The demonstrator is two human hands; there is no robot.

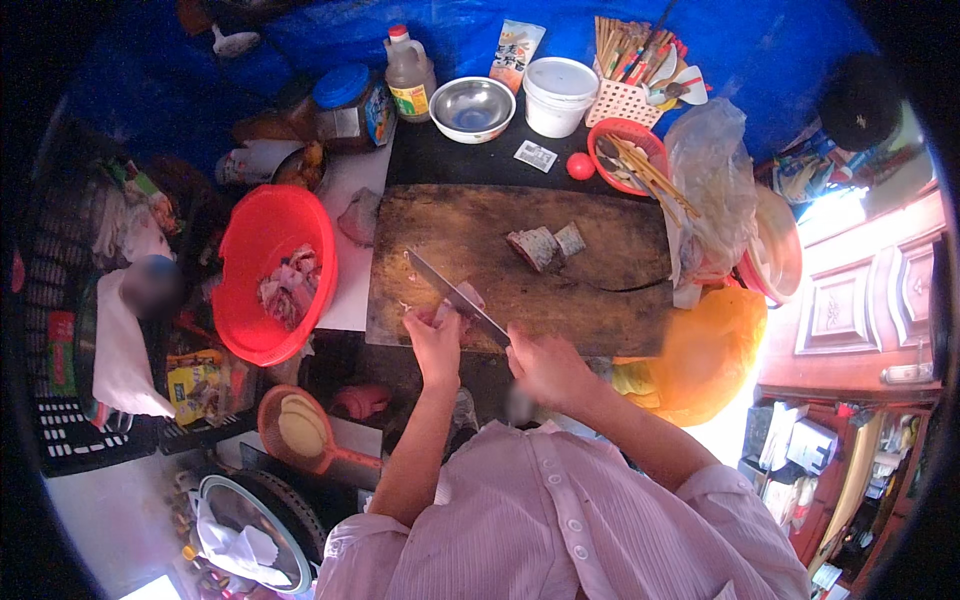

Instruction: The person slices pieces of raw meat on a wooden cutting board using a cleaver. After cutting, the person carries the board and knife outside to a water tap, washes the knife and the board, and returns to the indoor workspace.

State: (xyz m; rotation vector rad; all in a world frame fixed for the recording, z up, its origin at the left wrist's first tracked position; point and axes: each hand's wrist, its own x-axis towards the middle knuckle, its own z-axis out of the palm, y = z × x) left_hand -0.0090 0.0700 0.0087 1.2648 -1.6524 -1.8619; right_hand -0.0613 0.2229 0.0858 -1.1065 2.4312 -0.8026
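Observation:
A wooden cutting board (430, 215) lies in front of me. My right hand (548, 370) grips the handle of a kitchen knife (462, 300), whose long blade slants across the board to the far left. Beneath and beside the blade is a pink piece of raw fish (468, 297). The fingers of my left hand (436, 345) are closed on its near side, close to the blade. Farther right on the board sit two chunks of fish (538, 249) with mottled grey skin. Small pink scraps lie near the knife tip.
Left of the board stands a red basin (228, 285) with cut pieces inside. Behind it are a steel bowl (473, 108), white tub (558, 95), sauce bottle (410, 75), red ball (580, 166) and red utensil basket (625, 150). An orange plastic bag (715, 350) hangs at the right.

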